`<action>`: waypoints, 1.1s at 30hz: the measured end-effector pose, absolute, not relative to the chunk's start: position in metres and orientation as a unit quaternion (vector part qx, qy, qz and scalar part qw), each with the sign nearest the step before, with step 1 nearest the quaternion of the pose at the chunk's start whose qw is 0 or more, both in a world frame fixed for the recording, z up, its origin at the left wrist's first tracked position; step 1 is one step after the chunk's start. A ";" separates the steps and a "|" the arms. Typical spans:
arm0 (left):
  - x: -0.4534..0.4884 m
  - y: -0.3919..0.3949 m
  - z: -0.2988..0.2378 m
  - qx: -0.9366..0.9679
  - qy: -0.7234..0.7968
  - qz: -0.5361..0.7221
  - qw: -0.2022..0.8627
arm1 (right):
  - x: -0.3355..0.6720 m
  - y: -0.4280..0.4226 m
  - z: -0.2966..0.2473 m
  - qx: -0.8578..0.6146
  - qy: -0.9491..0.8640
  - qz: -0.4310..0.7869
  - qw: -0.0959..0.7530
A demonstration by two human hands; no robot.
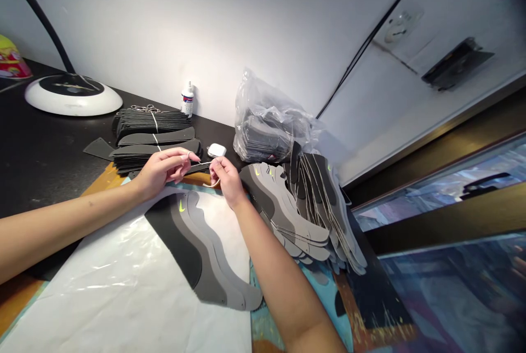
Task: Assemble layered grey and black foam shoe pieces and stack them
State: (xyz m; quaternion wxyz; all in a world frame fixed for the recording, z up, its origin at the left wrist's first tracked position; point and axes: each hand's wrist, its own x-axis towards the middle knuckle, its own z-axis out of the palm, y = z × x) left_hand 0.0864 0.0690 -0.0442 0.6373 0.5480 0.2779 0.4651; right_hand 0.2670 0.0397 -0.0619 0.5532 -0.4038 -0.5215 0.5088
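My left hand [162, 169] and my right hand [226, 177] pinch a thin white string [204, 163] between them, held taut above the work surface. A small white object [216, 150], possibly a spool or dispenser, lies just beyond my right fingers. Below my hands lies a layered grey shoe-upper panel [201, 249] with a neon yellow swoosh, resting on a white sheet [115, 287]. Tied bundles of black strips [152, 125] stand just beyond my left hand. A stack of grey shoe-upper panels [296, 216] fans out to the right of my right hand.
A clear plastic bag of dark pieces [263, 123] stands against the wall, with a small white bottle [187, 100] to its left. A round white device [73, 95] sits on the black bench [49, 161]. Beyond the bench's right edge lies a lower, reflective surface.
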 end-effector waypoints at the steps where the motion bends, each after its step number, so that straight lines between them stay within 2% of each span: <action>1: 0.086 0.069 -0.045 0.551 0.276 0.471 0.632 | 0.267 0.040 -0.062 -0.398 -0.521 0.509 0.557; 17: 0.089 0.073 -0.043 0.499 0.326 0.488 0.637 | 0.267 0.037 -0.061 -0.381 -0.508 0.526 0.566; 33: 0.089 0.074 -0.048 0.509 0.298 0.469 0.658 | 0.266 0.039 -0.060 -0.374 -0.497 0.533 0.574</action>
